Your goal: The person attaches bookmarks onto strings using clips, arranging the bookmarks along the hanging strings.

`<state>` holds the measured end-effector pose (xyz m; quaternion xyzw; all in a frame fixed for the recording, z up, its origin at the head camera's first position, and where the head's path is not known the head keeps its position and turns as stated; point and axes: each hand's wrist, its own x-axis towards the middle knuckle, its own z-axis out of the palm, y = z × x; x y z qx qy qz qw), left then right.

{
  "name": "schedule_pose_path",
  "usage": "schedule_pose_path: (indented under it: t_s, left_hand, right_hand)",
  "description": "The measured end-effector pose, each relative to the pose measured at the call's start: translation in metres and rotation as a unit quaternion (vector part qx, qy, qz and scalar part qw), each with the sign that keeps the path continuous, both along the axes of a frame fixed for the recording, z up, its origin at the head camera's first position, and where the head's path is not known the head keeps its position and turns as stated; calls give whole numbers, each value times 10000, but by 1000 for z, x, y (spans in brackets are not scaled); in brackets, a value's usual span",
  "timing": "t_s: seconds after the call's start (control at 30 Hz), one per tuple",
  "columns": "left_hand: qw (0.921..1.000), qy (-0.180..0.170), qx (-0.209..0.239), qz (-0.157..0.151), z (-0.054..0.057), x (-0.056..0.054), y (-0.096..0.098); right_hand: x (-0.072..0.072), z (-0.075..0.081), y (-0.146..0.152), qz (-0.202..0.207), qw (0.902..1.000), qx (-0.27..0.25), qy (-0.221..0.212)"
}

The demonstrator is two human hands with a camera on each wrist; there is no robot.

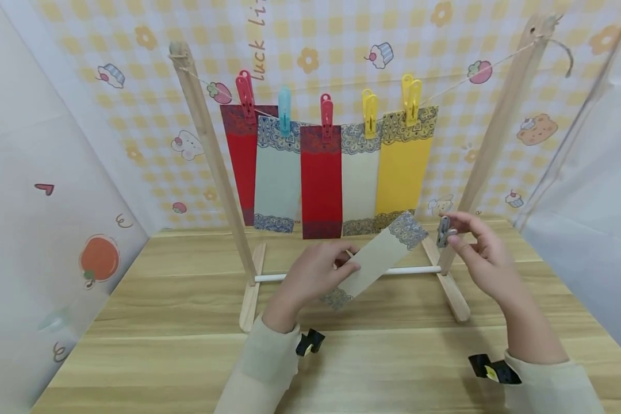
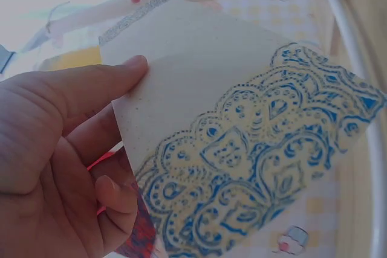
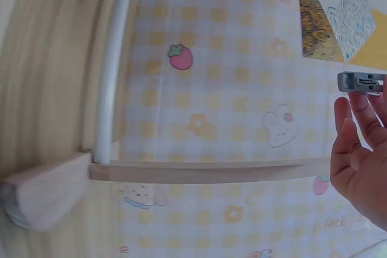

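Observation:
My left hand (image 1: 318,270) pinches a cream paper strip (image 1: 375,261) by its left edge, thumb on the near face. Blue-and-gold lace patterns (image 2: 242,167) band both ends of the strip, which slants up to the right. In my right hand (image 1: 483,259) a grey clothespin (image 1: 443,232) is pinched between thumb and fingers, right of the strip and apart from it. Behind both hands, red, pale green, cream and yellow strips hang from a string, held by red clothespins (image 1: 327,118), a light blue clothespin (image 1: 284,112) and yellow clothespins (image 1: 370,115).
The string runs between a left wooden post (image 1: 212,155) and a right wooden post (image 1: 497,126). A white rod (image 1: 414,269) joins the posts low down, above the wooden table (image 1: 186,299). A checked cloth (image 1: 310,34) covers the wall behind.

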<state>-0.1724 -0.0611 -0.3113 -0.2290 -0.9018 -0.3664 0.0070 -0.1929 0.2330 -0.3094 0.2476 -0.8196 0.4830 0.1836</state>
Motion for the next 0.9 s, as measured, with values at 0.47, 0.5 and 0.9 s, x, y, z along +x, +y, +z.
schedule_pose_path:
  t_s: [0.47, 0.5, 0.9]
  left_hand:
    - [9987, 367, 208, -269, 26, -12, 23]
    - [9985, 409, 251, -265, 27, -13, 25]
    - [9937, 912, 638, 166, 32, -21, 48]
  right_hand:
    - [-8, 66, 14, -235, 9976, -479, 446]
    - [-9, 71, 13, -181, 9971, -602, 436]
    - [-23, 112, -2, 879, 9761, -1902, 577]
